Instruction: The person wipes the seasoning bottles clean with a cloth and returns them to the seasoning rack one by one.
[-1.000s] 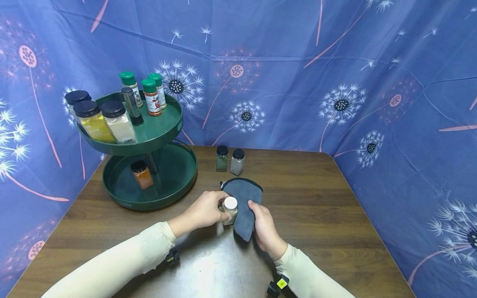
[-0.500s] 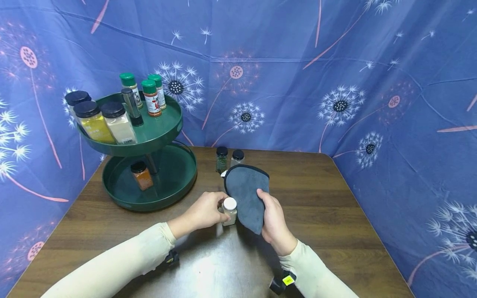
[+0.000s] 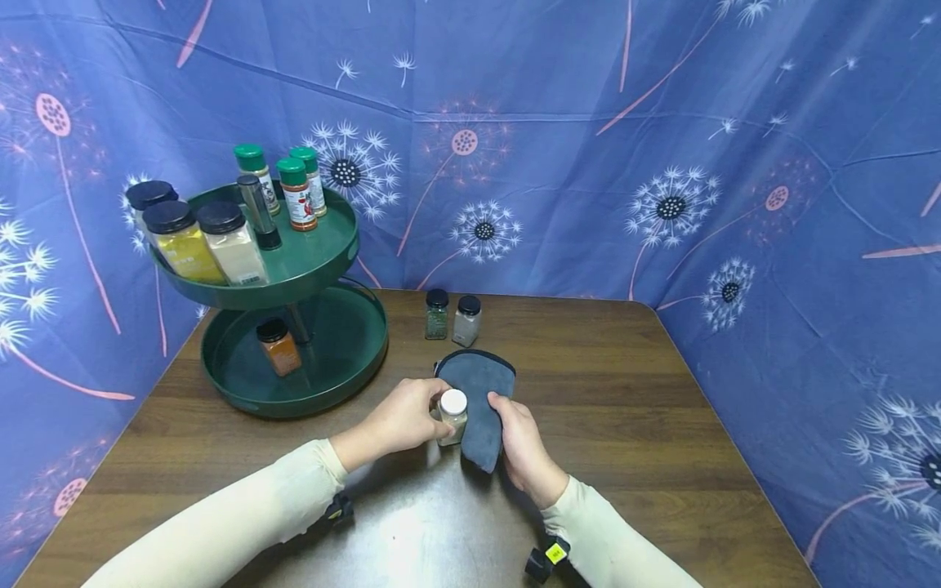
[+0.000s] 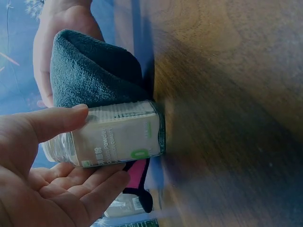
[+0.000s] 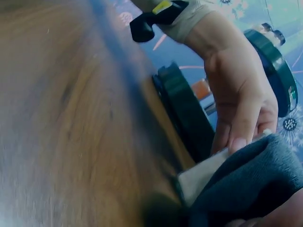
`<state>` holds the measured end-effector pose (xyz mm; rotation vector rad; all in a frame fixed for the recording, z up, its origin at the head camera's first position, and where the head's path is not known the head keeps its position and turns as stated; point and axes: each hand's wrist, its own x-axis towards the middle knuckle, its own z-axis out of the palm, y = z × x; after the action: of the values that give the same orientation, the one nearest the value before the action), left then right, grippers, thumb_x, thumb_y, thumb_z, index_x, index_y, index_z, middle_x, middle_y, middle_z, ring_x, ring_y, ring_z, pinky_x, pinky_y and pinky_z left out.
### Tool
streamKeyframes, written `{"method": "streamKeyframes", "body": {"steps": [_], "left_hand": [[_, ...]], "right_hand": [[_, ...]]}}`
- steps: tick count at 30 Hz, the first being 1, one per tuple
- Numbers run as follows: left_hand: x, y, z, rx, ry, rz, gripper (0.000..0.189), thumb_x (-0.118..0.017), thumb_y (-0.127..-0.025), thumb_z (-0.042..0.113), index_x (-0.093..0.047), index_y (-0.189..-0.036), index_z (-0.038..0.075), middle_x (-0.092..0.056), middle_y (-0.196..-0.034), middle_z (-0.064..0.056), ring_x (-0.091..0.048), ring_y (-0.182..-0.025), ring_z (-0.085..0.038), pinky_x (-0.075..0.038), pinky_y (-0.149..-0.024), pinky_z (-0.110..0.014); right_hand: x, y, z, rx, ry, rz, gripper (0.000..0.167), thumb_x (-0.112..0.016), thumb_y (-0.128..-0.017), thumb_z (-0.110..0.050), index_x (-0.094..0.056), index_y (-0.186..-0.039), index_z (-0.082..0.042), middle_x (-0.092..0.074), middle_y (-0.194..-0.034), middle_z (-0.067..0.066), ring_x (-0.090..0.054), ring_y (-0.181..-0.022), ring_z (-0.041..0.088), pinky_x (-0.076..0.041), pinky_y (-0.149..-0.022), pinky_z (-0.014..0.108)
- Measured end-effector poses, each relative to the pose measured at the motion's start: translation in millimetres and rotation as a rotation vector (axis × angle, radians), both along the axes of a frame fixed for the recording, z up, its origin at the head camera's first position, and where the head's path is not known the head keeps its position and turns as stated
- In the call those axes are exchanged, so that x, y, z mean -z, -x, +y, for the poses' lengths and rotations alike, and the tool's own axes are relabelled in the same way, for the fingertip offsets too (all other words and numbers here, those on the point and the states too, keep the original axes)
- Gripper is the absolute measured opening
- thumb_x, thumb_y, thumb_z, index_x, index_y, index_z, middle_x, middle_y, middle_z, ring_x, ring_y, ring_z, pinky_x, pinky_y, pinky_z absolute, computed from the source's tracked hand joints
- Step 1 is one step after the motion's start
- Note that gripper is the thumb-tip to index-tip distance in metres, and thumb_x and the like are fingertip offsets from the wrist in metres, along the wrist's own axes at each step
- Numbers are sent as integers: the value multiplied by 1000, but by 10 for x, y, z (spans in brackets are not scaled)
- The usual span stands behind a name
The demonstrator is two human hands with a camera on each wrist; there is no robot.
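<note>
Upright on the wooden table stands a small clear spice jar (image 3: 453, 426) of pale powder with a white lid. My left hand (image 3: 404, 415) holds it between thumb and fingers; its printed label faces up close in the left wrist view. My right hand (image 3: 524, 447) grips a folded grey-blue cloth (image 3: 481, 400), thumb on top, against the jar's right side. In the left wrist view the cloth (image 4: 90, 71) lies along the jar (image 4: 118, 135), and a pink patch of its other face shows below. The right hand's fingers are mostly hidden under the cloth.
A green two-tier round stand (image 3: 353, 392) at the left carries several black-capped jars and green-capped shakers on top, and an orange spice jar (image 3: 280, 349) below. Behind the cloth stand a green herb jar (image 3: 437, 317) and a grey-white jar (image 3: 466, 322), both black-capped.
The right hand moved the cloth up and away along the jar, hiding part of the rear jar, then brought it back down toward the person. The left hand and jar stayed put.
</note>
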<state>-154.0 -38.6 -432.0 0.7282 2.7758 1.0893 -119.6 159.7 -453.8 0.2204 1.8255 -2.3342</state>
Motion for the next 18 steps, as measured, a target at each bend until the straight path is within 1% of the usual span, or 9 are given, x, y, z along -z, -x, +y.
{"method": "streamKeyframes", "body": {"steps": [3,8,11,15,18], "left_hand": [[3,1,-3,-1,-2,0,42,-93,-71,22,-73,-106,11,-69,-87,7,-58,-77,-10,-49,-72,-33],[13,-14,8,5,-15,18,41,-93,-69,20,-73,-104,12,-69,-86,8,-57,-76,-9,-49,-71,-31],[22,-23,15,8,-23,18,41,-93,-69,19,-73,-103,12,-69,-86,8,-57,-76,-9,-48,-71,-31],[17,-23,8,7,-23,7,41,-93,-69,18,-73,-104,12,-70,-87,8,-58,-78,-10,-49,-73,-31],[10,-14,-1,12,-18,2,42,-93,-69,17,-72,-105,11,-70,-88,6,-60,-80,-13,-50,-74,-33]], "right_hand": [[-34,-10,-19,16,10,5,29,-46,-106,-25,-63,-93,-6,-69,-80,-1,-66,-74,10,-54,-70,25],[-183,-10,-8,73,119,3,25,-47,-106,-23,-61,-101,-4,-69,-86,-1,-67,-79,11,-56,-74,26],[-253,-22,15,100,175,-5,22,-46,-106,-22,-59,-103,-5,-69,-89,-1,-68,-80,11,-56,-74,26],[-327,-43,62,107,225,-11,20,-45,-107,-24,-57,-109,-8,-70,-92,-2,-68,-81,11,-56,-75,27],[-355,-42,101,111,243,-21,20,-44,-107,-26,-55,-113,-10,-70,-94,-3,-68,-82,11,-56,-76,27]]}}
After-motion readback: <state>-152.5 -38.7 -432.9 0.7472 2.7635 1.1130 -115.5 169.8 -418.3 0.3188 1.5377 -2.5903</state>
